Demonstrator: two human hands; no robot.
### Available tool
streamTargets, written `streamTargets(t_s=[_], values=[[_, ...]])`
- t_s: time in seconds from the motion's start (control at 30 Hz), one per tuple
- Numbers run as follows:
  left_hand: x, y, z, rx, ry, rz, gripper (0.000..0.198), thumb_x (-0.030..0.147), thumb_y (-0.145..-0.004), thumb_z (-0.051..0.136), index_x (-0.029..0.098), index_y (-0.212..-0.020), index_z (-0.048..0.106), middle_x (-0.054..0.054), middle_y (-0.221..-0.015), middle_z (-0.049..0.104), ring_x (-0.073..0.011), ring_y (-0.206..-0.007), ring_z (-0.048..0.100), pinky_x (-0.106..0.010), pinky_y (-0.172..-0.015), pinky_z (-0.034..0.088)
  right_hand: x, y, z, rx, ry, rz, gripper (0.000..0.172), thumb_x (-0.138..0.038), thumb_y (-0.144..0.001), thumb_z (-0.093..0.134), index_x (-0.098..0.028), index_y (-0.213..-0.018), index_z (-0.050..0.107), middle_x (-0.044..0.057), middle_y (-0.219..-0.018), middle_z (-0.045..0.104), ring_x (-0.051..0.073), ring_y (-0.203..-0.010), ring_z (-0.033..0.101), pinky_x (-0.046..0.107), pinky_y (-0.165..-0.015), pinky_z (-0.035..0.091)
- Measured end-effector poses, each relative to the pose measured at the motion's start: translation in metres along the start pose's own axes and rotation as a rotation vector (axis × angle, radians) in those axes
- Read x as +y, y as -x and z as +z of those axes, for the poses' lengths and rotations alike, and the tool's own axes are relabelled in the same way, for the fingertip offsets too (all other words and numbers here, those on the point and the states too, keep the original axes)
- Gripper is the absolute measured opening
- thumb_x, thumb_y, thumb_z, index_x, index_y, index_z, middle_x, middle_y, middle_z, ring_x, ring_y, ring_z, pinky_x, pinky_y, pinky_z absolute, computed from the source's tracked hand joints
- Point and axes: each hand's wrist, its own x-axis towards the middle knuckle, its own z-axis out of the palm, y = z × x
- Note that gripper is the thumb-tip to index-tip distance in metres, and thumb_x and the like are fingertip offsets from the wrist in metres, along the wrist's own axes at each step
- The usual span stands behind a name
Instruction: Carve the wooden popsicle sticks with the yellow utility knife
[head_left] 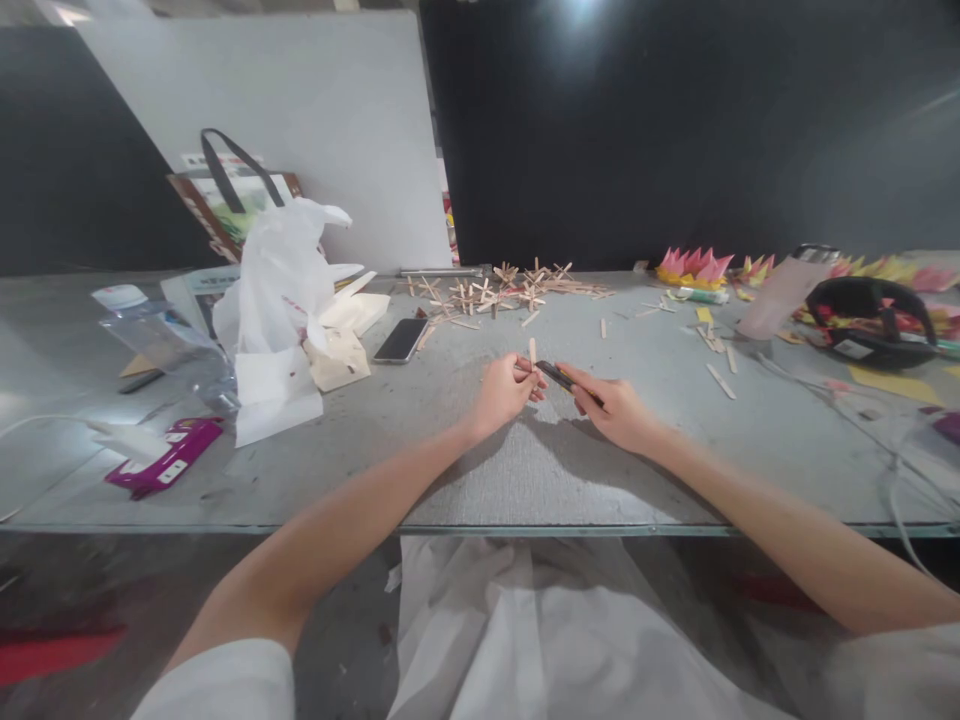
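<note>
My left hand [504, 393] is closed in a pinch on a short wooden stick [532, 351] that stands upright above its fingertips. My right hand [611, 408] is closed around a dark, slim cutter-like tool [559, 376], whose tip points left and meets the stick at my left fingers. Both hands hover just over the middle of the grey table [465, 470]. Behind them lies a pile of small crosses made of wooden sticks [506, 288], with loose sticks scattered around it.
A phone [400, 340] lies left of the pile, beside white plastic bags [277, 300] and a tote bag [232, 200]. A magenta box [163, 458] sits at the front left. Pink and yellow paper flowers [694, 267], a tumbler [780, 290] and a black pouch [870, 320] stand at the right.
</note>
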Motion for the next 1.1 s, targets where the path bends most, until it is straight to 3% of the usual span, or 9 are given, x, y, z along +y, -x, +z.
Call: streamTargets(t_s=[0.23, 0.33, 0.43, 0.6, 0.77, 1.1], values=[[0.0, 0.005, 0.002, 0.04, -0.111, 0.034, 0.015, 0.015, -0.1, 0.064, 0.02, -0.09, 0.053, -0.003, -0.079, 0.078, -0.0128, -0.061, 0.073, -0.024, -0.06, 0.059, -0.001, 0.001, 0.005, 0.007, 0.053, -0.051, 0.054, -0.032, -0.11, 0.039, -0.011, -0.156, 0.058, 0.006, -0.077, 0.074, 0.015, -0.059, 0.063, 0.025, -0.064, 0.049], [0.003, 0.008, 0.005, 0.059, -0.127, 0.058, 0.012, 0.012, -0.099, 0.061, 0.02, -0.104, 0.054, -0.001, -0.081, 0.078, -0.0141, -0.063, 0.075, -0.023, -0.06, 0.058, -0.001, 0.001, 0.009, 0.039, 0.067, -0.061, 0.053, -0.03, -0.109, 0.04, -0.01, -0.155, 0.059, 0.007, -0.076, 0.074, 0.016, -0.061, 0.064, 0.026, -0.067, 0.05], [0.005, 0.009, 0.006, 0.052, -0.108, 0.098, 0.026, 0.011, -0.1, 0.059, 0.021, -0.124, 0.053, 0.001, -0.08, 0.077, -0.0147, -0.065, 0.076, -0.024, -0.062, 0.059, -0.002, 0.0, 0.01, 0.061, 0.049, -0.049, 0.053, -0.031, -0.109, 0.04, -0.011, -0.154, 0.06, 0.005, -0.073, 0.072, 0.016, -0.06, 0.063, 0.026, -0.066, 0.05], [0.003, 0.005, 0.004, -0.02, -0.033, 0.097, 0.031, 0.015, -0.102, 0.057, 0.018, -0.133, 0.054, 0.0, -0.076, 0.074, -0.0143, -0.062, 0.074, -0.025, -0.063, 0.06, -0.003, -0.001, 0.006, 0.054, -0.007, 0.003, 0.053, -0.034, -0.11, 0.041, -0.012, -0.154, 0.061, 0.001, -0.069, 0.069, 0.013, -0.055, 0.059, 0.023, -0.061, 0.048], [0.007, 0.008, 0.003, -0.008, 0.032, 0.164, 0.064, 0.016, -0.101, 0.058, 0.023, -0.161, 0.037, 0.001, -0.076, 0.073, -0.0145, -0.062, 0.072, -0.027, -0.065, 0.061, -0.007, -0.001, 0.003, 0.046, -0.042, 0.012, 0.053, -0.034, -0.109, 0.041, -0.013, -0.153, 0.061, 0.0, -0.068, 0.067, 0.012, -0.054, 0.057, 0.023, -0.062, 0.049], [0.007, 0.003, -0.003, -0.103, -0.089, 0.23, 0.054, 0.013, -0.097, 0.053, 0.024, -0.15, 0.056, 0.002, -0.076, 0.071, -0.0117, -0.063, 0.067, -0.023, -0.067, 0.055, -0.009, 0.0, -0.002, 0.028, -0.064, 0.021, 0.054, -0.036, -0.107, 0.041, -0.014, -0.153, 0.062, 0.0, -0.069, 0.066, 0.013, -0.056, 0.056, 0.023, -0.063, 0.049]])
